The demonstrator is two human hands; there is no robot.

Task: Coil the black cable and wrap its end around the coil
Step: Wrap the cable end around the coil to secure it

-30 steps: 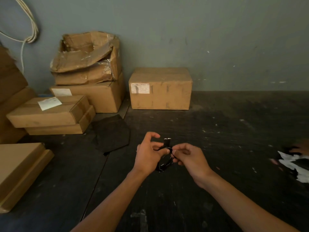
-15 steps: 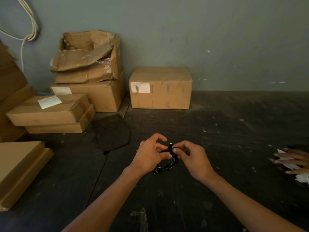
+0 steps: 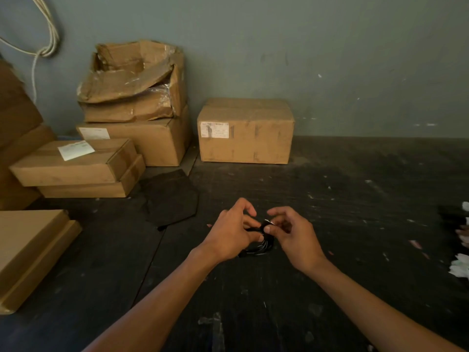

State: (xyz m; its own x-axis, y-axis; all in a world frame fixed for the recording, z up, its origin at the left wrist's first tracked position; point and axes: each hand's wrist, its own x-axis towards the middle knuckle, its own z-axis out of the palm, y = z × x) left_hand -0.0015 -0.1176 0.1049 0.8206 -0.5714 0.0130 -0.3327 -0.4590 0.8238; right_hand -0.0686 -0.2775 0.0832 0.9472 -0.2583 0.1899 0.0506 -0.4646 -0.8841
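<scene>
A small coil of black cable (image 3: pixel 261 246) hangs between my two hands above the dark table, its lower loops showing below my fingers. My left hand (image 3: pixel 231 235) pinches the coil's top from the left with thumb and fingers. My right hand (image 3: pixel 291 233) pinches the cable's plug end, a small black piece with a pale tip, at the top of the coil. Most of the upper coil is hidden by my fingers.
A dark table (image 3: pixel 330 199) runs to a grey wall. Cardboard boxes (image 3: pixel 245 130) stand at the back and stack along the left (image 3: pixel 73 163). A black flat piece (image 3: pixel 172 196) lies left of my hands. White paper scraps (image 3: pixel 460 265) and another person's fingers sit at the right edge.
The plug end that stuck up above the coil has been brought down against it. The other person's hand at the right has drawn back toward the edge.
</scene>
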